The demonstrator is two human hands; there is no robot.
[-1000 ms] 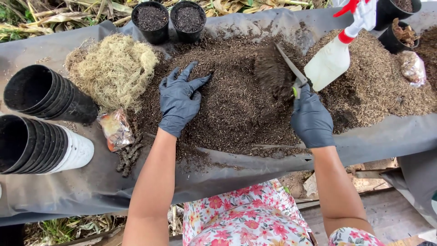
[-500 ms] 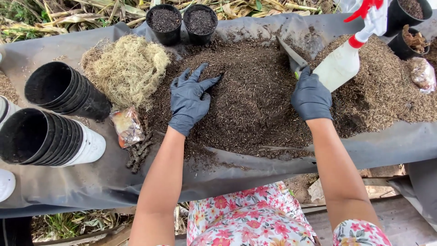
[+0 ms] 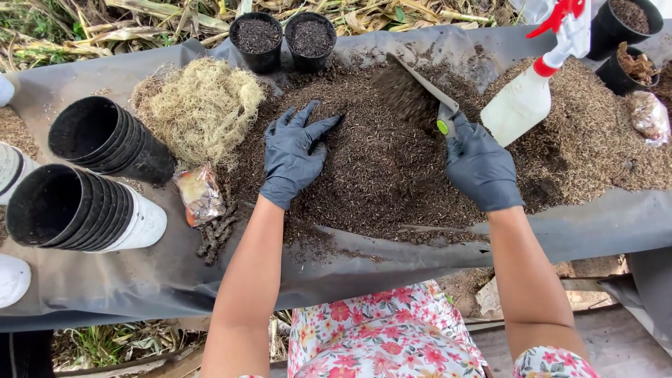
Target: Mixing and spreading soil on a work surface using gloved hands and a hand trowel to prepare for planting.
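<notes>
A pale tangle of dry stringy moss (image 3: 203, 108) lies on the dark plastic sheet (image 3: 140, 280) covering the worktop. Just beside it, two stacks of nested black plastic pots (image 3: 105, 143) (image 3: 70, 206) lie on their sides, the nearer stack sleeved in a white pot. A small clear bag of brownish bits (image 3: 199, 192) sits below the moss. Two upright black pots filled with dark mix (image 3: 255, 38) (image 3: 310, 38) stand at the far edge. A white spray bottle with a red trigger (image 3: 532, 94) lies on the lighter brown husk heap (image 3: 602, 147).

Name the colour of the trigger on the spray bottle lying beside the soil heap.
Red, on a white spray bottle; the trigger shows in the head view.
</notes>
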